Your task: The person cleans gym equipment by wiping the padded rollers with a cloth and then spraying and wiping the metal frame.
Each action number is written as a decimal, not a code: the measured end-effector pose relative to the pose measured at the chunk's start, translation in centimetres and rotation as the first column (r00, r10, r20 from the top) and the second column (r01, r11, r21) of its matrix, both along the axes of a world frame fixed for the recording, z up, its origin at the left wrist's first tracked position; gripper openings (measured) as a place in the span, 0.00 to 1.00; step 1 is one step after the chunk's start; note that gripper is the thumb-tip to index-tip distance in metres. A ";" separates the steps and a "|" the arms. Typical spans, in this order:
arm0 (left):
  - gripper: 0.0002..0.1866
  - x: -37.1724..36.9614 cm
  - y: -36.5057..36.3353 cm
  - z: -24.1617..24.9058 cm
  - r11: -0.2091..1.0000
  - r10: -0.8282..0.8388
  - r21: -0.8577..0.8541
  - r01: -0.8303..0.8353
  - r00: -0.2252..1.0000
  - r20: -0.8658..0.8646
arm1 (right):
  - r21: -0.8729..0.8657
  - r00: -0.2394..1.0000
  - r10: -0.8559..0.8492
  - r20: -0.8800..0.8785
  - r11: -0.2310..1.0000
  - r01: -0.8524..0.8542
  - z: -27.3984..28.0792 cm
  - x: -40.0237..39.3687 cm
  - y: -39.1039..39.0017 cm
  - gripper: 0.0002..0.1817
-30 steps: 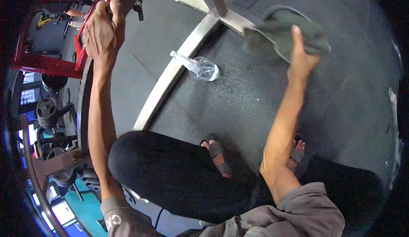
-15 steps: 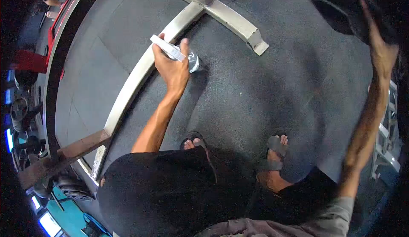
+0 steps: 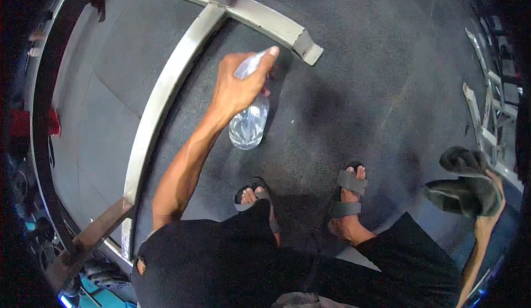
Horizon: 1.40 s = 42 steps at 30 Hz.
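Held over the dark floor is a clear spray bottle point(image 3: 249, 124) with liquid in it. My left hand point(image 3: 240, 84) is wrapped round its white top, thumb pointing up and right. At the far right my right hand point(image 3: 491, 200) grips a dark cloth point(image 3: 467, 189), which hangs bunched in two folds to the left of the fingers. The bottle is just right of the curved metal bar.
A white metal frame point(image 3: 166, 86) curves along the left and ends in a foot at the top. A brown bar point(image 3: 99, 225) crosses at lower left. Sandalled feet stand below. A white rack point(image 3: 487, 109) is at the right edge.
The spray bottle has turned, so its body now shows below my left hand. My right hand has come down with the cloth from the upper right. The view has shifted.
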State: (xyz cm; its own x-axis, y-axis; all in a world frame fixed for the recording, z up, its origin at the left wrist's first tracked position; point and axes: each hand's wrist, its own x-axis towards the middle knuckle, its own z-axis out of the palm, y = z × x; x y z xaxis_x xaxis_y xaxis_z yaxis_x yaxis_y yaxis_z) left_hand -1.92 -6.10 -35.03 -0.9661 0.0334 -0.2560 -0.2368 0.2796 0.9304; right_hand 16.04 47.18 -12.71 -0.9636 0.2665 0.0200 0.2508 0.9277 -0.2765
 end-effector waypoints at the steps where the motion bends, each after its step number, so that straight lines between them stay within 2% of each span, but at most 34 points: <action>1: 0.31 -0.4 0.2 -0.1 0.999 -0.010 -0.034 0.011 0.999 0.033 | 0.004 0.997 -0.080 -0.003 0.997 0.080 0.1 1.7 1.7 0.27; 2: 0.31 -0.8 0.4 -0.1 0.998 -0.017 -0.066 0.022 0.998 0.068 | 0.009 0.989 -0.150 -0.010 0.989 0.150 0.2 3.2 3.3 0.28; 5: 0.32 -1.6 0.5 -0.3 0.975 0.006 -0.222 -0.013 0.999 -0.031 | 0.019 0.954 -0.298 -0.028 0.954 0.299 0.6 6.6 6.7 0.31; 7: 0.32 -2.3 0.4 -0.9 0.968 0.001 -0.251 -0.025 0.996 -0.094 | 0.019 0.936 -0.352 -0.022 0.936 0.352 0.8 7.7 7.7 0.31; 8: 0.32 -2.6 0.4 -1.1 0.963 -0.002 -0.267 -0.033 0.992 -0.127 | 0.019 0.936 -0.351 -0.016 0.936 0.351 0.6 8.0 8.4 0.31; 9: 0.32 -2.9 0.4 -1.0 0.971 -0.002 -0.237 -0.010 0.999 -0.051 | 0.018 0.935 -0.354 -0.011 0.935 0.354 0.3 8.1 8.7 0.31; 15: 0.31 -3.3 0.6 0.3 0.898 -0.059 -0.440 0.004 0.992 -0.112 | 0.006 0.942 -0.331 0.049 0.944 0.331 -1.9 7.1 8.3 0.31; 18: 0.30 -3.3 -0.2 -1.4 0.858 -0.029 -0.501 -0.112 0.964 -0.265 | 0.007 0.947 -0.314 0.070 0.949 0.314 -2.5 6.3 7.8 0.30; 21: 0.29 -3.9 -1.3 -2.0 0.859 0.020 -0.484 -0.165 0.957 -0.290 | 0.005 0.952 -0.294 0.086 0.955 0.295 -2.7 5.5 7.3 0.30; 24: 0.28 -5.1 -2.7 -0.8 0.882 0.014 -0.465 -0.074 0.991 -0.132 | 0.005 0.953 -0.292 0.087 0.956 0.292 -2.4 5.4 7.6 0.30; 25: 0.28 -5.0 -2.8 0.3 0.899 0.044 -0.427 -0.097 0.990 -0.133 | 0.005 0.953 -0.291 0.089 0.957 0.291 -2.5 5.3 7.5 0.30; 28: 0.27 -6.3 -4.4 -0.8 0.900 0.090 -0.415 -0.130 0.989 -0.116 | 0.003 0.954 -0.289 0.086 0.957 0.289 -2.4 5.1 7.2 0.30; 29: 0.26 -7.1 -5.0 -1.9 0.881 0.095 -0.451 -0.143 0.987 -0.128 | 0.002 0.955 -0.284 0.083 0.959 0.285 -2.4 5.0 7.1 0.29; 32: 0.26 -6.9 -5.7 -1.5 0.887 0.111 -0.408 -0.218 0.957 -0.268 | 0.001 0.962 -0.261 0.075 0.965 0.261 -2.8 4.1 5.7 0.29; 33: 0.27 -7.0 -5.6 -1.9 0.870 0.137 -0.430 -0.239 0.957 -0.254 | -0.004 0.966 -0.248 0.075 0.969 0.249 -2.7 4.1 5.6 0.29; 36: 0.29 -6.5 -4.6 -0.6 0.918 0.039 -0.392 -0.057 0.998 -0.053 | 0.004 0.979 -0.196 0.052 0.981 0.196 -2.2 2.7 3.6 0.29; 37: 0.29 -5.9 -3.7 0.4 0.934 0.049 -0.355 -0.040 0.999 0.017 | 0.007 0.985 -0.167 0.039 0.986 0.166 -1.7 2.0 2.3 0.29; 40: 0.29 -4.8 -1.5 -2.0 0.875 -0.020 -0.480 -0.062 0.986 -0.163 | 0.028 0.999 -0.053 -0.014 0.998 0.053 0.1 -0.9 -3.4 0.29; 42: 0.28 -3.6 0.3 -0.9 0.874 -0.177 -0.461 0.153 0.984 -0.010 | 0.020 0.997 0.042 -0.060 0.999 -0.041 0.9 -2.9 -8.4 0.28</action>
State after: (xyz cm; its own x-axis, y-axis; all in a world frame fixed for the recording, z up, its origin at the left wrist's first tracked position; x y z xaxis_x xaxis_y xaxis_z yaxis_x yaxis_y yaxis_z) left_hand -5.49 -5.85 -35.93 -0.9688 0.0846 -0.2331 -0.1064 0.7071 0.6990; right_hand 13.18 38.82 -11.81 -0.9707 0.2255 0.0830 0.1956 0.9421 -0.2722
